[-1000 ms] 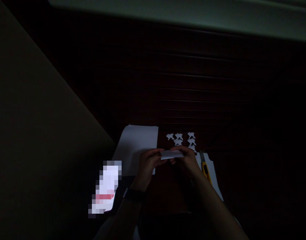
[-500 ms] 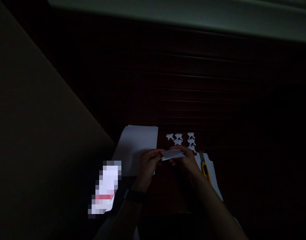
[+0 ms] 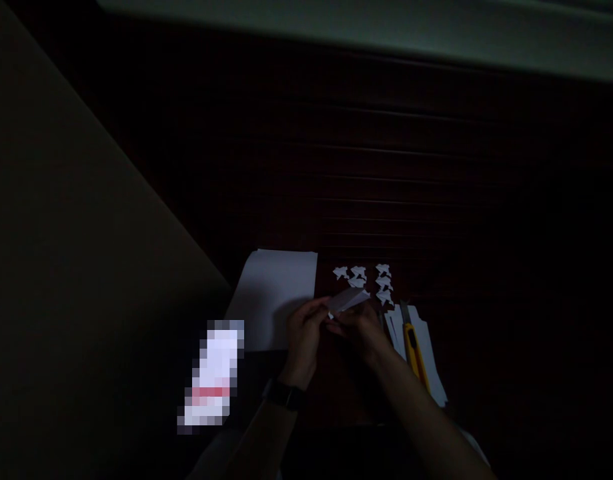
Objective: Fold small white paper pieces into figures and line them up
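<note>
A small folded piece of white paper (image 3: pixel 347 299) is held up between both hands over the dark table. My left hand (image 3: pixel 305 325) pinches its left end, thumb and fingers closed on it. At the paper's lower right side, my right hand (image 3: pixel 362 327) grips it with bent fingers, partly lost in shadow. Just beyond the hands lie several small folded white paper figures (image 3: pixel 383 283) in short columns; the held paper partly covers one of them.
White sheets (image 3: pixel 281 280) lie at the left. On the right, a yellow utility knife (image 3: pixel 415 350) with its blade out rests on cut white paper (image 3: pixel 433 353). A lit, pixelated screen (image 3: pixel 213 373) glows at lower left. Dark slatted panelling (image 3: pixel 356 150) stands behind.
The paper has tilted, its right end now higher. My right hand has moved left and down, its fingers now beneath the paper. My left hand has shifted slightly right.
</note>
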Demonstrator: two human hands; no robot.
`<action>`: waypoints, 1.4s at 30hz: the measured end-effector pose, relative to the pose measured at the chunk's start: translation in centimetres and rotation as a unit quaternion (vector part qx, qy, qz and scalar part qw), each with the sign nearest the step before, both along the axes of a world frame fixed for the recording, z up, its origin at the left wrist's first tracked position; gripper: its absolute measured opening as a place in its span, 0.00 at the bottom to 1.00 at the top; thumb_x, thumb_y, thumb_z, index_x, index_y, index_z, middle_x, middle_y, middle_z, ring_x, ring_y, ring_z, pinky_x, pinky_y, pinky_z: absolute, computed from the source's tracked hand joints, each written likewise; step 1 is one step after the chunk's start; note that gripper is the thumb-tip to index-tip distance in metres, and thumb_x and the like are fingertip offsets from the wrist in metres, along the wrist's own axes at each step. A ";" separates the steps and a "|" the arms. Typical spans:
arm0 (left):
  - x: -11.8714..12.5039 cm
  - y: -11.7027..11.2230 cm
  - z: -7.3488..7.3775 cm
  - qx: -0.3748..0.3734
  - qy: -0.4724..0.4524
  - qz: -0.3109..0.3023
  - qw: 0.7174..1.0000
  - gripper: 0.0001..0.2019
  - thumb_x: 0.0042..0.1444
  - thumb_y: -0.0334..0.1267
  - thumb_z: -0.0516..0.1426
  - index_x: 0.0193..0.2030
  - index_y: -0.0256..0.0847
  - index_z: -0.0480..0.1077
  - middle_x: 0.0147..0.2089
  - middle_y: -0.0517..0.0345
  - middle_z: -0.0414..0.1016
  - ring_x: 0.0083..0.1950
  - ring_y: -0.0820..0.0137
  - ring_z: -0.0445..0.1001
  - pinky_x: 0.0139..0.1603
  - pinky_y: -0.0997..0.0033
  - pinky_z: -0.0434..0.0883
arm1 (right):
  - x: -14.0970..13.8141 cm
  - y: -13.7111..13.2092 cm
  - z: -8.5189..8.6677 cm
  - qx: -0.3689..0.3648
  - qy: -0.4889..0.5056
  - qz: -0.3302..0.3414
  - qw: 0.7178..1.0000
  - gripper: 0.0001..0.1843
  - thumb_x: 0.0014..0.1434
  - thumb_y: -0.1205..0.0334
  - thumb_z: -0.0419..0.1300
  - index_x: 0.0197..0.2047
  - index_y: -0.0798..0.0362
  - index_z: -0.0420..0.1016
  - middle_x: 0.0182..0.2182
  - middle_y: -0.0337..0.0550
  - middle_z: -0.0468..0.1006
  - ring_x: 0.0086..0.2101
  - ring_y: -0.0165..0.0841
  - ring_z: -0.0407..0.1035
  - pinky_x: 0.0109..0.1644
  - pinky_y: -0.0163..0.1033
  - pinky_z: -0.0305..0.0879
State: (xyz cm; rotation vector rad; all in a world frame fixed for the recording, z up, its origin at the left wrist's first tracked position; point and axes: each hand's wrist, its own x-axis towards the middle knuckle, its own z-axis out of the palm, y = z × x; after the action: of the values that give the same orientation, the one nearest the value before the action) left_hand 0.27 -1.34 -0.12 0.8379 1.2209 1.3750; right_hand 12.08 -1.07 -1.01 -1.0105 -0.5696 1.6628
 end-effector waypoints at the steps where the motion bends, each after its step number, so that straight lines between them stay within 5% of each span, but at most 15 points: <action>1: 0.0 0.0 0.0 0.001 -0.003 0.002 1.000 0.12 0.46 0.34 0.59 0.38 0.37 0.77 0.36 0.52 0.79 0.38 0.66 0.75 0.39 0.69 0.68 | 0.0 0.0 -0.1 0.002 0.005 0.004 1.000 0.24 0.41 0.69 0.68 0.42 0.52 0.66 0.34 0.43 0.77 0.34 0.39 0.75 0.39 0.47 0.72; 6: 0.3 -0.1 -0.1 -0.010 -0.011 0.003 1.000 0.13 0.45 0.33 0.59 0.39 0.37 0.77 0.32 0.54 0.78 0.34 0.68 0.75 0.36 0.71 0.68 | -0.5 -0.2 -0.5 0.024 -0.001 0.011 1.000 0.26 0.41 0.68 0.69 0.43 0.52 0.65 0.32 0.42 0.77 0.34 0.38 0.74 0.38 0.46 0.72; 14: 0.1 0.0 -0.6 -0.028 -0.102 -0.021 0.994 0.14 0.45 0.36 0.62 0.41 0.36 0.75 0.41 0.49 0.78 0.42 0.64 0.75 0.44 0.66 0.69 | -0.2 0.2 -0.4 0.057 -0.071 -0.045 0.995 0.30 0.39 0.68 0.69 0.46 0.50 0.63 0.25 0.35 0.74 0.27 0.35 0.73 0.32 0.42 0.73; 20: -0.1 0.0 -0.5 -0.066 -0.168 -0.048 0.982 0.08 0.43 0.36 0.63 0.31 0.34 0.74 0.37 0.50 0.78 0.41 0.64 0.76 0.46 0.65 0.69 | 0.0 0.5 -0.6 0.065 -0.127 -0.084 0.986 0.39 0.37 0.68 0.70 0.52 0.50 0.59 0.20 0.31 0.71 0.20 0.33 0.70 0.25 0.39 0.71; 31: -0.1 -0.1 -0.2 -0.080 -0.148 -0.052 0.984 0.09 0.42 0.38 0.64 0.29 0.34 0.73 0.34 0.52 0.77 0.39 0.66 0.75 0.43 0.67 0.69 | 1.4 1.1 -0.8 0.045 -0.162 -0.095 0.981 0.33 0.35 0.66 0.69 0.47 0.51 0.65 0.17 0.30 0.69 0.18 0.32 0.69 0.22 0.36 0.67; 42: 0.3 -0.2 -0.2 -0.083 -0.106 -0.009 0.991 0.15 0.39 0.38 0.66 0.35 0.34 0.74 0.34 0.50 0.77 0.37 0.64 0.76 0.40 0.66 0.71 | 1.7 1.3 -0.6 0.051 -0.141 -0.092 0.984 0.27 0.41 0.63 0.66 0.46 0.49 0.66 0.23 0.34 0.72 0.22 0.33 0.71 0.24 0.38 0.68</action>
State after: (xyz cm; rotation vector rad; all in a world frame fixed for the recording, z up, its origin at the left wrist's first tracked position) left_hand 0.54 -1.50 -0.27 0.5704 1.1410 1.2930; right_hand 13.74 0.21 -1.66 -1.1951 -0.7162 1.3241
